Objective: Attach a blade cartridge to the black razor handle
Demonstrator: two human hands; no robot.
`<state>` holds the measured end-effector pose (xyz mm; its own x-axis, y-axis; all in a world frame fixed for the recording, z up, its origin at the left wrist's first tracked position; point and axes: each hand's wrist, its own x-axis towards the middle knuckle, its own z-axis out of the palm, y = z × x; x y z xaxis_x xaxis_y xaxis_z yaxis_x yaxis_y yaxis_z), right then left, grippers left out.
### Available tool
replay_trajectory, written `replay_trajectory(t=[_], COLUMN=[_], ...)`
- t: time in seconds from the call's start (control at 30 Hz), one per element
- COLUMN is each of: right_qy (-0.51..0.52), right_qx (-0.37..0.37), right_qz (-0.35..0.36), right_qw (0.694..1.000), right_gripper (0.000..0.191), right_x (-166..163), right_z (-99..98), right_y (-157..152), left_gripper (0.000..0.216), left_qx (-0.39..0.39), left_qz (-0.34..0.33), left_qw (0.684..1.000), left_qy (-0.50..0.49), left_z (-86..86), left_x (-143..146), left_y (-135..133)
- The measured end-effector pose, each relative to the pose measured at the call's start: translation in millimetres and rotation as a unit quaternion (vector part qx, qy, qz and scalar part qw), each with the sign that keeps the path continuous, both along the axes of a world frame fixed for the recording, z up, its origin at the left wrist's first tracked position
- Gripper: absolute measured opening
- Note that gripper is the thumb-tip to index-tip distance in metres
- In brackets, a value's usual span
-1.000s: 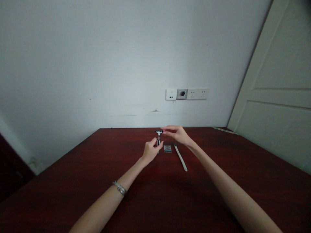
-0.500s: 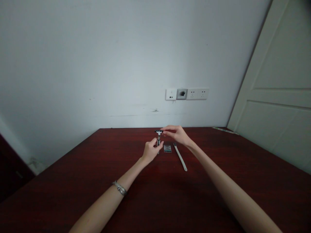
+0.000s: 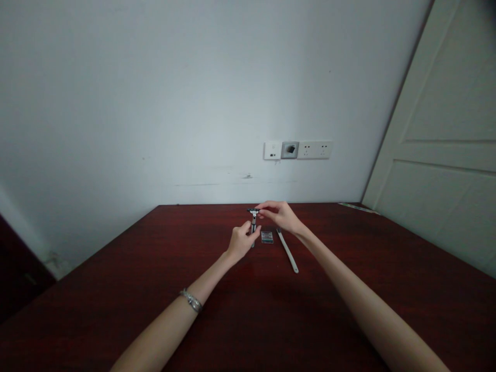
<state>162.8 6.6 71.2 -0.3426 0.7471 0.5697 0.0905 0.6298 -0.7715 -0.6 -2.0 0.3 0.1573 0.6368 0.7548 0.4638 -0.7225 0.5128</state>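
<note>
My left hand (image 3: pixel 241 239) grips the handle of a razor (image 3: pixel 253 219), which stands upright with its dark head at the top. Thumb and fingers of my right hand (image 3: pixel 279 214) pinch the right end of the razor's head. Just right of my left hand, a small clear plastic case (image 3: pixel 267 237) with a greenish strip lies on the table. Beyond it, below my right hand, lies a long white stick-like handle (image 3: pixel 288 251) with a dark tip at its far end; its kind is unclear.
The dark red wooden table (image 3: pixel 248 320) runs back to a pale wall (image 3: pixel 217 103). Wall sockets (image 3: pixel 314 150) with a black plug (image 3: pixel 290 149) sit above its far edge. A white panelled door (image 3: pixel 445 144) stands at the right, near a thin patterned strip (image 3: pixel 358 208) on the table.
Almost nothing differs. Both hands stay on the razor, with only a very slight shift of the razor and fingers.
</note>
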Motion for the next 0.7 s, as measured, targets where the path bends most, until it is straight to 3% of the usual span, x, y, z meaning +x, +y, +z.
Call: replay_trajectory(t=[0.7], right_qy=[-0.027], right_qx=[0.016], right_qz=[-0.006], right_qw=[1.0], right_gripper=[0.026], right_x=[1.1], right_z=[-0.3], right_y=[-0.2], left_gripper=[0.029], left_qx=[-0.028], left_qz=[-0.007], left_qw=[1.0], left_qy=[-0.002], left_z=[-1.7], left_x=[0.0], left_y=[0.8])
